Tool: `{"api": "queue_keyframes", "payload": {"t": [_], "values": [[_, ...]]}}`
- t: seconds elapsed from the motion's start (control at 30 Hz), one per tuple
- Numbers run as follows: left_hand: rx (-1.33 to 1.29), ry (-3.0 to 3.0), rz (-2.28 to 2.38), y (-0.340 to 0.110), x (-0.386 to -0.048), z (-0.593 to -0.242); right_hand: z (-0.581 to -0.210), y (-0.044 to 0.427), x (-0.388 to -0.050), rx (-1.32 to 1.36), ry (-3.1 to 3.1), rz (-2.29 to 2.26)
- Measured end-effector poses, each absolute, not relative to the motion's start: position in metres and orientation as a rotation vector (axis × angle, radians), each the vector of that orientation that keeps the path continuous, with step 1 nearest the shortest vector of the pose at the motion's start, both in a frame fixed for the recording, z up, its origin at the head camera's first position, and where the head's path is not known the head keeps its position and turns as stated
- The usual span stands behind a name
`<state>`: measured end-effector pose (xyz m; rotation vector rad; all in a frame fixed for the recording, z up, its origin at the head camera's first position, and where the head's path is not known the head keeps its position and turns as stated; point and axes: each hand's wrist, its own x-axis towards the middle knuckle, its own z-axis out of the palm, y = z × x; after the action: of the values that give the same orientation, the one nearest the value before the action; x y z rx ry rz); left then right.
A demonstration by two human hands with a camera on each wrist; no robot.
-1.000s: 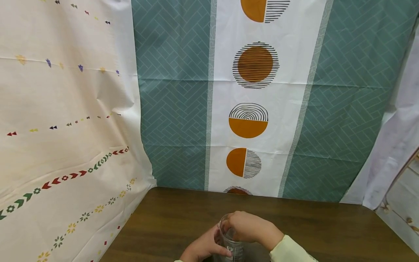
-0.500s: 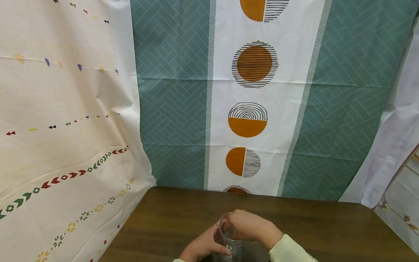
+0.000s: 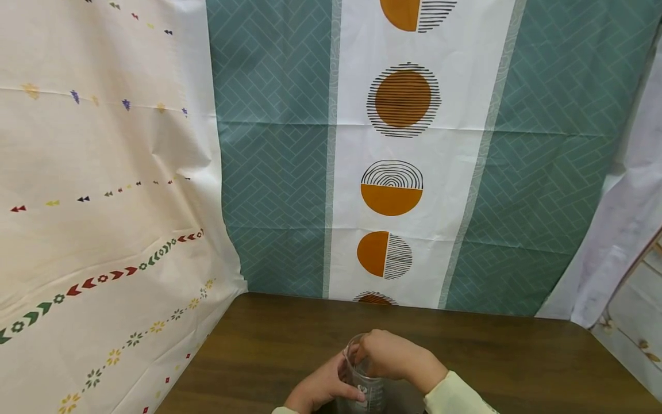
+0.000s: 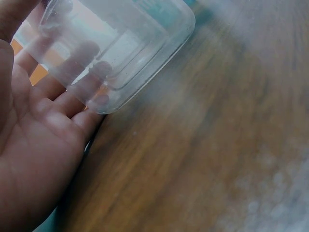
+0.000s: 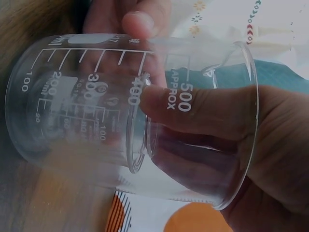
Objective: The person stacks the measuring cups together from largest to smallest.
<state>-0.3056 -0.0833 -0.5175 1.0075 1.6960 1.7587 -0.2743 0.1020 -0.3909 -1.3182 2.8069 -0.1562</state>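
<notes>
My left hand (image 3: 326, 384) grips a large clear glass beaker (image 3: 373, 397) from outside, thumb across its front. In the left wrist view the left hand's fingers (image 4: 72, 96) show behind the glass. White marks up to 500 run along the large beaker (image 5: 53, 135) in the right wrist view. Nested inside it is a smaller glass beaker (image 5: 104, 123) with its own scale. My right hand (image 3: 395, 357) reaches down through the large beaker's mouth. Its thumb (image 5: 193, 111) and curled fingers pinch the smaller beaker's rim; their exact contact is partly blurred by glass.
A dark brown wooden table (image 3: 269, 339) lies beneath and beyond the hands. Behind it hangs a green and white curtain (image 3: 279, 172) with orange circles. A cream patterned cloth (image 3: 103, 241) drapes along the left side, and whitish cloth (image 3: 605, 230) hangs at the right.
The hands and beakers keep nearly the same positions over the last second. Only a slight shift of the head view shows.
</notes>
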Motion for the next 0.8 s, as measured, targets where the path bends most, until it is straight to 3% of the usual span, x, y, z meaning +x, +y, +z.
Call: {"api": "queue_keyframes", "payload": {"t": [0.8], "values": [[0.967, 1.788, 1.712, -0.0831, -0.3058, -0.5167, -0.3952, 0.1029, -0.2756, -1.337, 2.844, -0.149]]}}
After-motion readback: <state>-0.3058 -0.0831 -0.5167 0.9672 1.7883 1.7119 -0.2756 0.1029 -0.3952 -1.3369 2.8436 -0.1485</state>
